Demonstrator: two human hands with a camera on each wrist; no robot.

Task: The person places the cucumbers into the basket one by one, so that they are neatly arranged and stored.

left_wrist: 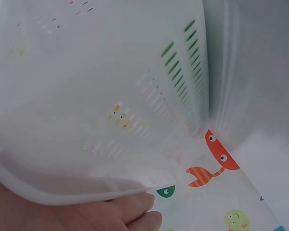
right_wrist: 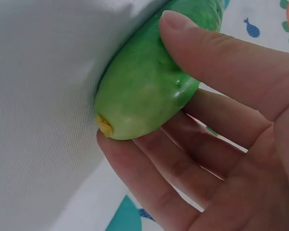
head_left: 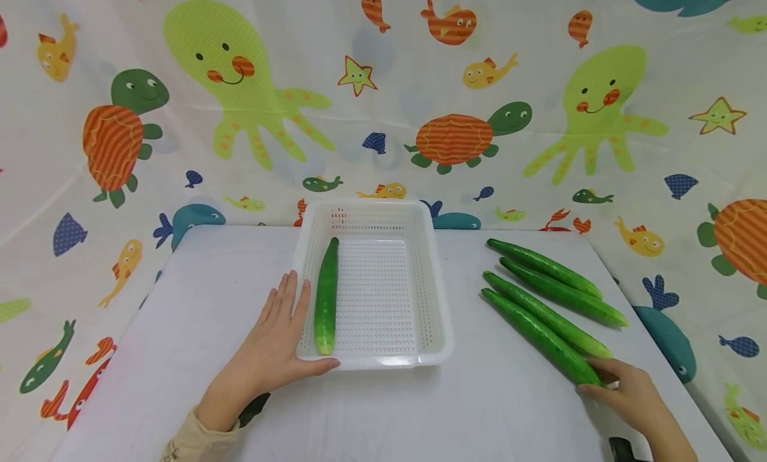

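A white plastic basket (head_left: 443,329) with a perforated floor holds one green cucumber (head_left: 326,302) lengthwise along its left side. My left hand (head_left: 272,345) lies against the basket's left front corner with straight fingers, the thumb along the front rim. In the left wrist view, fingers (left_wrist: 135,211) touch the basket's rim (left_wrist: 77,197). At the right, my right hand (head_left: 626,389) grips the near end of the closest cucumber (head_left: 539,335). The right wrist view shows the thumb on one side of that cucumber (right_wrist: 139,96) and the fingers under the other; its far end is out of frame.
Beside the gripped one lie more cucumbers, a neighbouring one (head_left: 548,315) and two farther back (head_left: 563,292), all slanting the same way. They rest on a white-covered table (head_left: 467,409). A cloth printed with sea animals (head_left: 395,116) hangs behind it.
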